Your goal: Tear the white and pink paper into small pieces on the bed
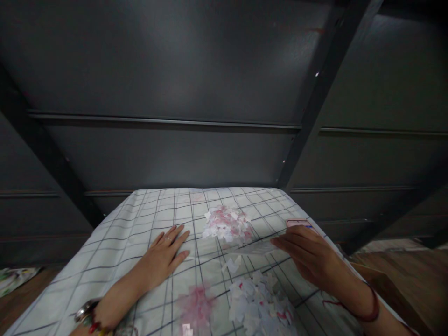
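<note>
My left hand [163,256] rests flat on the white checked tablecloth [154,210], fingers spread, with nothing in it. My right hand [311,254] is closed, its fingertips pinching the edge of a clear, thin plastic piece [254,248], perhaps a bag; blur hides its exact kind. Just beyond that plastic lies a heap of white and pink paper scraps [227,223]. A second heap of mostly white paper scraps [261,303] is nearer to me, with a few loose scraps [233,265] between the two. Left of the near heap is a blurred, sheer pink bundle [198,303].
A phone [297,223] lies at the table's right side, partly behind my right hand. Dark grey metal panels [182,156] rise at the table's far edge. A brown open box [388,289] stands at the lower right, by the wooden floor [420,266].
</note>
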Motion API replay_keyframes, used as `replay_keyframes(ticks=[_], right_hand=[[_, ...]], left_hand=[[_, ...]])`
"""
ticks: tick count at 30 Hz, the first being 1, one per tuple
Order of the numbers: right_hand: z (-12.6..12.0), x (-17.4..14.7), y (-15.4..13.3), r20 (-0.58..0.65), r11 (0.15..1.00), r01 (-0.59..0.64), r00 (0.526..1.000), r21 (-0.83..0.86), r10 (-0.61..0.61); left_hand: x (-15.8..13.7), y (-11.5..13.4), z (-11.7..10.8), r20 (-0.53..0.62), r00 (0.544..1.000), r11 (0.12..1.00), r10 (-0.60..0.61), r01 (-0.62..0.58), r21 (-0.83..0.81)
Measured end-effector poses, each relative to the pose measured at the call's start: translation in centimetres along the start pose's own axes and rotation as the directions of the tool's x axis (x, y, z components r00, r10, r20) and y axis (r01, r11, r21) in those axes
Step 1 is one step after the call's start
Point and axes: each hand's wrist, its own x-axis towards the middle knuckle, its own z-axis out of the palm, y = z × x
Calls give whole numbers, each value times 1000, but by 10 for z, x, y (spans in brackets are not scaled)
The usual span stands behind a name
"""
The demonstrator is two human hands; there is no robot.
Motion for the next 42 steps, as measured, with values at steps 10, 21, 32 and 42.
replay_keyframes(ticks=[10, 21, 32, 42], right_hand=[[1, 2, -1, 59, 995, 1, 998, 103, -8], [-1, 2, -1, 53, 976, -47, 998, 212, 37], [2, 0, -2, 9, 983, -67, 998, 169, 67], [11, 6, -13, -12, 1000, -20, 1000, -8, 20]], left_hand=[[0, 1, -1, 5, 1000, 1000, -6, 6, -7], [0, 0, 0, 15, 1000, 1000, 0, 0, -6], [0, -2, 1, -9, 1000, 1000, 20, -20, -7], [-1, -4, 5, -50, 998, 999, 24, -25, -20]])
